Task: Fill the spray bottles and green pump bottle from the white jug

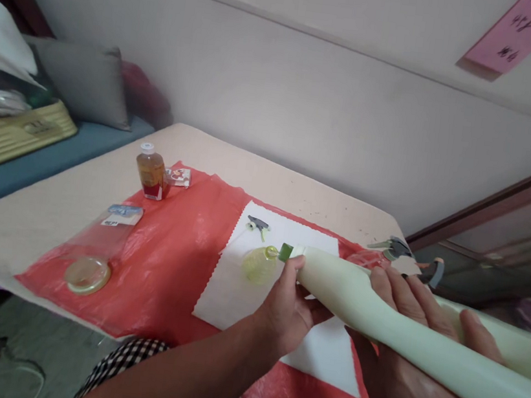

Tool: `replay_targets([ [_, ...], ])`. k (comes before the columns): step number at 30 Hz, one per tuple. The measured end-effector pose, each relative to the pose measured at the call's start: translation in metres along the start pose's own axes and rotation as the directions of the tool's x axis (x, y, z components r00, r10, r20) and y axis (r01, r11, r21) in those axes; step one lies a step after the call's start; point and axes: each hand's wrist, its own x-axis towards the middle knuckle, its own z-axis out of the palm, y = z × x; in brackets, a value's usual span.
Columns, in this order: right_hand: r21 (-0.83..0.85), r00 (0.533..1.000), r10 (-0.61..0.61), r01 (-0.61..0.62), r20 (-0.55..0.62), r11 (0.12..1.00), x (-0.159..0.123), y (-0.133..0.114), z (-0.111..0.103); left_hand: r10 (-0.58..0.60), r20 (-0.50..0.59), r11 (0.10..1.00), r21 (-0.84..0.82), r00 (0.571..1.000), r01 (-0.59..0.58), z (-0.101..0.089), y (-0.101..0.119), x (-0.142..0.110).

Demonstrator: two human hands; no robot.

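White wall (261, 81) rises behind your table (204, 142), with a pink note (516, 36) high on its right and a grey pillow (83, 80) off to the left. Across the tabletop lies a red sheet (175, 252), and on that a white cloth (215, 300). You hold the pale green jug (337, 287) over the cloth's right part: your left hand (287, 313) grips its neck, thumb on the near side, and your right hand (411, 388) has its fingers curled up around the handle. Your jug's green spout (286, 252) points left, just beside the mouth of the yellow bottle (256, 268) on the cloth; a clear streak shows between them. Behind that bottle lies a spray head (258, 226). Farther left you have an amber bottle (152, 171), upright with its white cap on, next to a small box (179, 176); nearer you are a clear bag (100, 239) and a round dish (88, 275).
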Motion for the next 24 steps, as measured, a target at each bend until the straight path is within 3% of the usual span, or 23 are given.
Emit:
replay_targets([
  [11, 0.008, 1.000, 0.003, -0.003, -0.029, 1.000, 0.005, -0.004, -0.005, -0.011, 0.010, 1.000, -0.026, 1.000, 0.012, 0.004, 0.002, -0.006],
  [24, 0.034, 0.997, 0.044, -0.046, 0.057, 0.998, 0.009, -0.010, -0.017, -0.011, 0.040, 0.998, -0.058, 0.999, 0.014, 0.005, 0.001, -0.008],
])
